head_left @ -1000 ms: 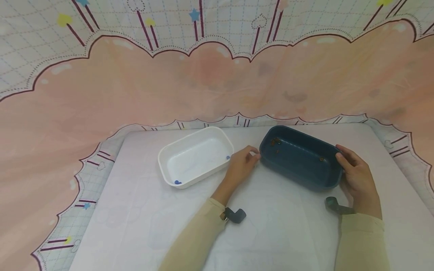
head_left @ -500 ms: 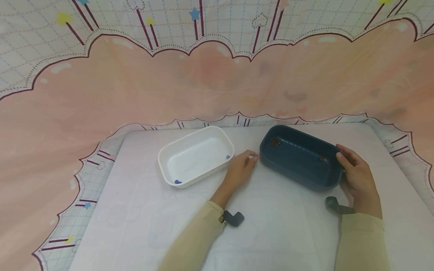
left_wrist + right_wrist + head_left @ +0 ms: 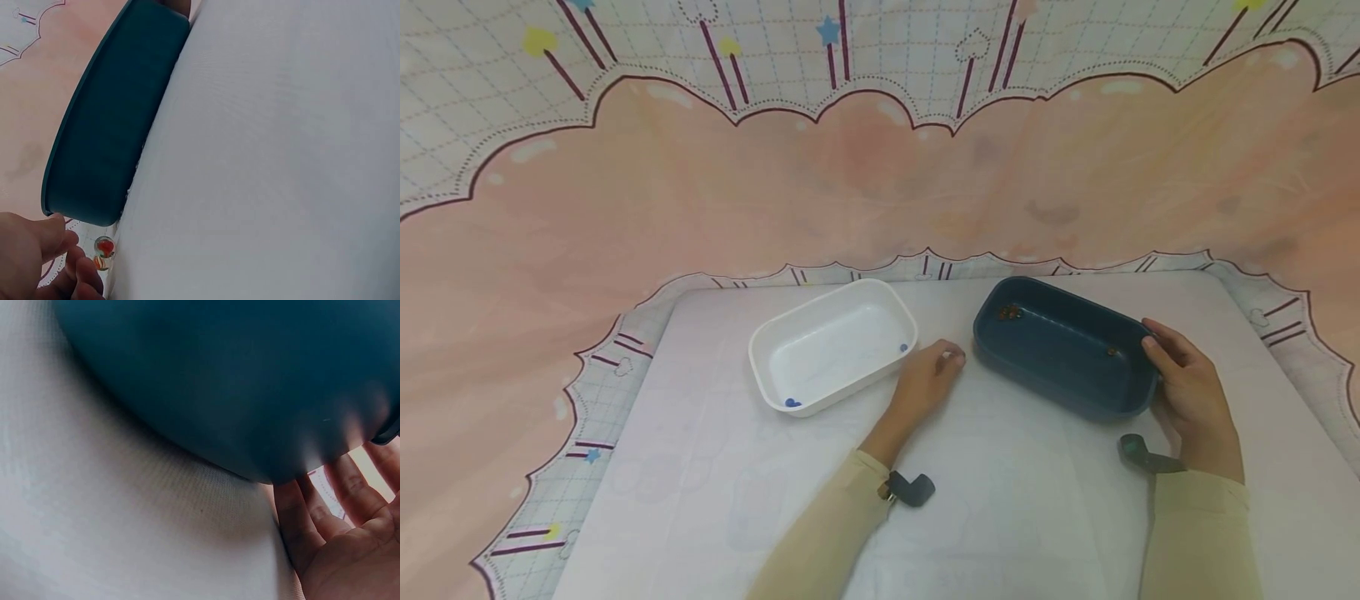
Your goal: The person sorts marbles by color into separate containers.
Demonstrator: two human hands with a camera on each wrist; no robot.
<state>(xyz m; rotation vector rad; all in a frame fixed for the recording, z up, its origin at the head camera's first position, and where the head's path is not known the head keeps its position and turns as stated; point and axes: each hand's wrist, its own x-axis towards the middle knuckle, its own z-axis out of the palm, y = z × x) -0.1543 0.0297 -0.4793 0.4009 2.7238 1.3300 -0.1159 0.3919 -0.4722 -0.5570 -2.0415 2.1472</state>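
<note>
My right hand (image 3: 1191, 396) grips the right end of a dark blue tray (image 3: 1052, 367), thumb over the rim and fingers against the outer wall in the right wrist view. Several small brownish pieces (image 3: 1011, 313) lie in its far left corner, too small to identify in the head view. My left hand (image 3: 928, 379) is bent, fingers loosely curled, between the trays and apart from the blue one. Past its fingertips, the left wrist view shows a clear marble (image 3: 104, 246) with red inside and an orange-striped marble (image 3: 100, 262). I cannot tell whether the fingers touch them.
A white tray (image 3: 758, 367) stands left of my left hand, with a few small blue balls (image 3: 792, 402) in its near corner and another at its right end. Both trays stand on a white-covered table (image 3: 985, 508). A patterned cloth (image 3: 865, 175) hangs behind.
My left hand has drawn back from the blue tray's left end, moving slightly left and nearer. The right hand and both trays have stayed put.
</note>
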